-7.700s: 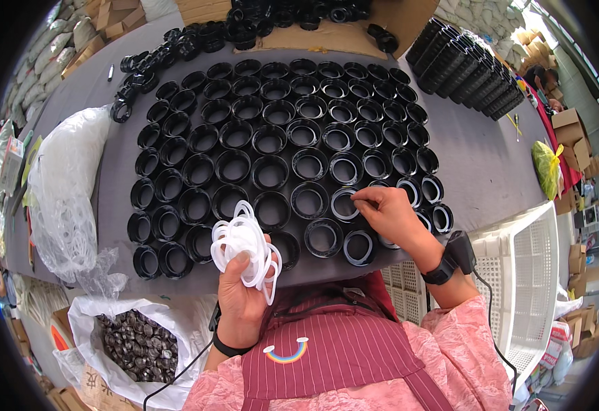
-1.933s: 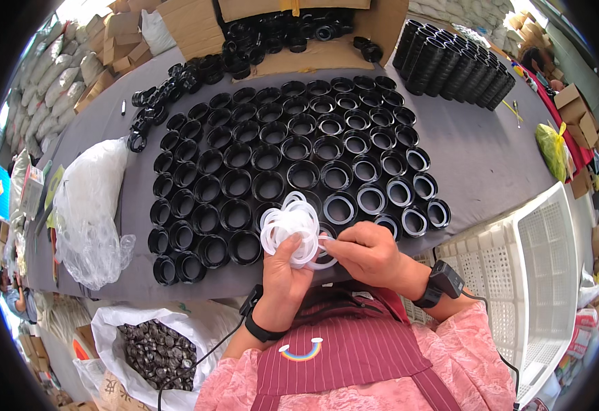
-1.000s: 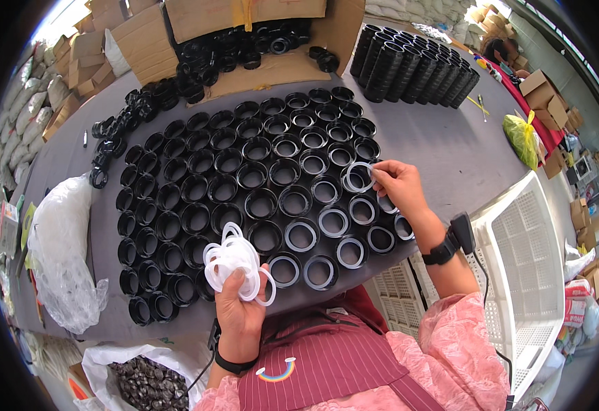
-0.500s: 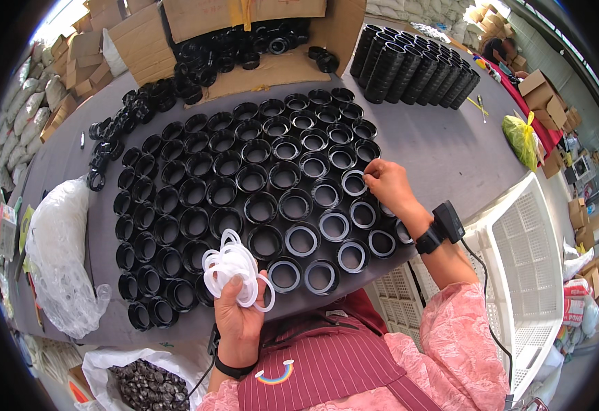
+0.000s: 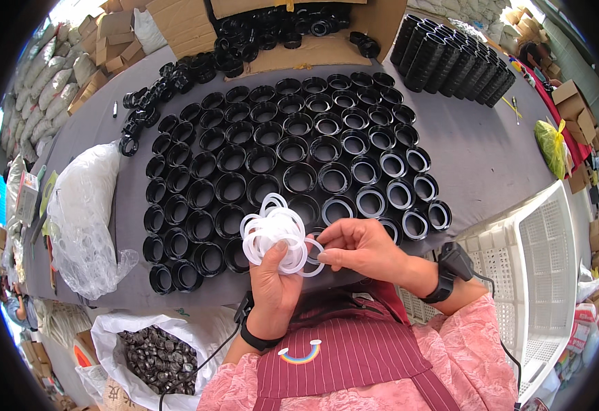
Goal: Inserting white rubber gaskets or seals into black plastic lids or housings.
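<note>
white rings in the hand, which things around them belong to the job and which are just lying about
In the job:
white rings, in left hand
right hand, at one ring's edge
black rings in rows

Seemingly lying about:
pen
yellow-green bag

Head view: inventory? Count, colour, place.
Table: 1, grey, centre
Black rings: dozens, black, in rows
Stacks: many, black, far right
Carton: 1, brown, far side
Loose rings: many, black, far side
White rings: many, white, left hand, some rows
Clear bag: 1, whitish, left
Sack: 1, white, lower left
Small pieces: many, dark, in sack
Crate: 1+, white, right
Yellow bag: 1, yellow, right
Stored sacks: many, pale, background
Boxes: many, brown, background
Left hand: 1, holding white rings
Right hand: 1, at white rings
</note>
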A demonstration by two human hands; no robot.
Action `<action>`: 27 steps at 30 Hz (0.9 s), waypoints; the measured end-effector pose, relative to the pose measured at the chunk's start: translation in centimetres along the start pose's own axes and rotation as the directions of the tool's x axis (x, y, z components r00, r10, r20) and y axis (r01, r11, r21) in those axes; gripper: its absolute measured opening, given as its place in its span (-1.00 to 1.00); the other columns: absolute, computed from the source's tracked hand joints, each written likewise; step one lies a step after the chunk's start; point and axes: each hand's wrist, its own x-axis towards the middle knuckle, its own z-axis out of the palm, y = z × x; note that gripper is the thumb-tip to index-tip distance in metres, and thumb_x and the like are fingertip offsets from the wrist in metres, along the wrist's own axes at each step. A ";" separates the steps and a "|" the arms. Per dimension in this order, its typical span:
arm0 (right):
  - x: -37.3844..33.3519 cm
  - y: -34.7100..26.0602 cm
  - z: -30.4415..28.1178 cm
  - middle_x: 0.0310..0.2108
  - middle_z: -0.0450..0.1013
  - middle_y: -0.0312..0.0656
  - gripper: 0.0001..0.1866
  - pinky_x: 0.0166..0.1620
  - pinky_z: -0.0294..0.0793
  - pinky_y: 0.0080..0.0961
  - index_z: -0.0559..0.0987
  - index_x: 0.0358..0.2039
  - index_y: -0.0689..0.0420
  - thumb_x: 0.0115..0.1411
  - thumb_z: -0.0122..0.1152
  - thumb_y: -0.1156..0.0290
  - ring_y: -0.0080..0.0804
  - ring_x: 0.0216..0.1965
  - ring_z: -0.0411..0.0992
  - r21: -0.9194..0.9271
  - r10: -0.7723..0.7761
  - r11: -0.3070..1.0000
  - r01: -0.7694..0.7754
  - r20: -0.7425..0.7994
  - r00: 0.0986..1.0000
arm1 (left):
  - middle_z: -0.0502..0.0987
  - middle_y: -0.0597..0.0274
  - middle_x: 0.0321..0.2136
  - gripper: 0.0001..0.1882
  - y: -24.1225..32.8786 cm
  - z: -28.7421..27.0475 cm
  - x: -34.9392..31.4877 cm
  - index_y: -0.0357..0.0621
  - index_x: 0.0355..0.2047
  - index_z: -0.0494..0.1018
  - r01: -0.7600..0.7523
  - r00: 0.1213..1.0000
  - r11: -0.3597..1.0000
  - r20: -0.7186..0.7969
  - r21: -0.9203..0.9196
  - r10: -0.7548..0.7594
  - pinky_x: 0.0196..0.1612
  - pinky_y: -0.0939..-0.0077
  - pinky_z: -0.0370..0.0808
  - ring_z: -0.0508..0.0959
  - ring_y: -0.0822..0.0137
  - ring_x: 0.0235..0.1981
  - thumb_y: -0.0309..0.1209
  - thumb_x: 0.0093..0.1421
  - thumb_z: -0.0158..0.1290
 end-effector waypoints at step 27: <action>6.5 3.2 -13.0 -0.48 0.51 -0.26 -0.89 -0.57 0.40 -0.76 0.51 -0.33 0.22 0.09 0.11 0.52 -0.67 -0.58 0.41 -0.133 -0.137 0.988 0.082 -0.477 0.868 | 0.40 0.17 -0.01 -0.48 2.7 -2.0 -0.9 0.00 0.02 0.28 -0.128 0.984 0.990 -0.130 -0.058 0.119 0.10 0.11 0.41 0.44 0.12 0.01 -0.68 0.03 0.02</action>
